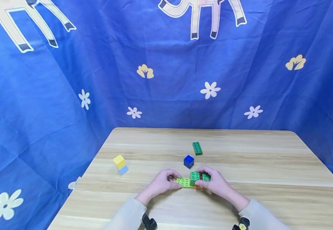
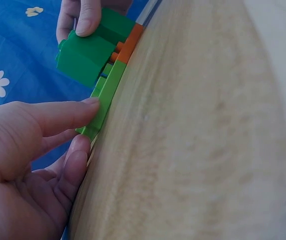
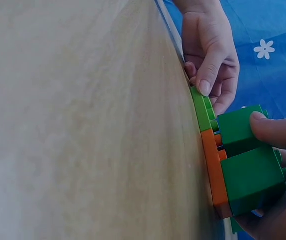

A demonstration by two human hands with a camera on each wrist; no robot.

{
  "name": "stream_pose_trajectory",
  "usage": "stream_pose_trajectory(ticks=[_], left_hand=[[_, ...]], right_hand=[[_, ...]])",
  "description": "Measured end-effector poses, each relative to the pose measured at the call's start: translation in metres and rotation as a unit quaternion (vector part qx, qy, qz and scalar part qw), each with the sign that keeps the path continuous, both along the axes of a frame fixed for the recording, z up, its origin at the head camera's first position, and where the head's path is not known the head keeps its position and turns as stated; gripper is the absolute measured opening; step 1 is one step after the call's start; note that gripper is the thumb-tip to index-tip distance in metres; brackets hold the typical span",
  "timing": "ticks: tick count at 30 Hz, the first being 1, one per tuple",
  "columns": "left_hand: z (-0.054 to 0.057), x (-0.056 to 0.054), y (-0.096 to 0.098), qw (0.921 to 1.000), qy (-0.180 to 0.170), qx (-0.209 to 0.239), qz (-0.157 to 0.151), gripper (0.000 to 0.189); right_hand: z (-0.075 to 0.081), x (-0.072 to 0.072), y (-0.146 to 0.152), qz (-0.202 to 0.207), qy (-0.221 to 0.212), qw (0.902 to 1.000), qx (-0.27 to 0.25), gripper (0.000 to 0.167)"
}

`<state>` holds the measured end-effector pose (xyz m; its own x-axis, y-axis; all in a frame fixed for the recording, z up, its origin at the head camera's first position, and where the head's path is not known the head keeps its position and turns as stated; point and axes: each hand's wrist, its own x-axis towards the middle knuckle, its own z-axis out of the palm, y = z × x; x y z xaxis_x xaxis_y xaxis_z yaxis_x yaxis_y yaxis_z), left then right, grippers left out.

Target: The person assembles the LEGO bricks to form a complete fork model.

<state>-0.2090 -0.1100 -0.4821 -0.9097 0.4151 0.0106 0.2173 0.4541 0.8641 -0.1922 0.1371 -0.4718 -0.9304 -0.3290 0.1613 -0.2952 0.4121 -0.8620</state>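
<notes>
Thumb and fingers of my left hand (image 1: 164, 182) grip the left end of a light green flat toy brick (image 1: 182, 182), which lies on the table. An orange flat brick (image 3: 214, 170) sits end to end with it. My right hand (image 1: 214, 182) pinches a green block (image 1: 194, 178) with studs on top. This block stands slightly tilted over the seam where the light green and orange bricks meet, close above their studs. Just right of it, a second green block (image 3: 255, 180) sits on the orange brick, partly hidden by the right hand in the head view.
Beyond the hands lie a dark blue block (image 1: 188, 161) and a long green brick (image 1: 197, 148). Off to the left, a yellow block (image 1: 119, 161) adjoins a light blue one (image 1: 123, 170). A blue patterned cloth (image 1: 166, 80) hangs behind the wooden table (image 1: 255, 153).
</notes>
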Motion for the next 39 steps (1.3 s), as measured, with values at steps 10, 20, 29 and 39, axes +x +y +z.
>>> stream_pose_trajectory(ticks=[10,20,29,39], left_hand=[[0.0010,0.0001,0.0006,1.0000,0.004,-0.001,0.002,0.029],[0.0047,0.0022,0.0011,1.0000,0.002,0.006,0.000,0.029],[0.0059,-0.0002,0.0003,1.0000,0.006,0.005,-0.003,0.030],[0.0076,0.0032,0.0014,1.0000,0.004,0.007,-0.001,0.031]], right_hand=[[-0.0038,-0.0026,-0.0006,0.001,0.004,0.9999,0.011,0.036],[-0.0018,-0.0027,0.0004,0.000,-0.003,0.9998,0.022,0.034],[-0.0004,-0.0068,-0.0016,0.013,0.027,0.9988,0.037,0.033],[-0.0020,-0.0056,-0.0025,0.024,0.033,0.9978,0.053,0.031]])
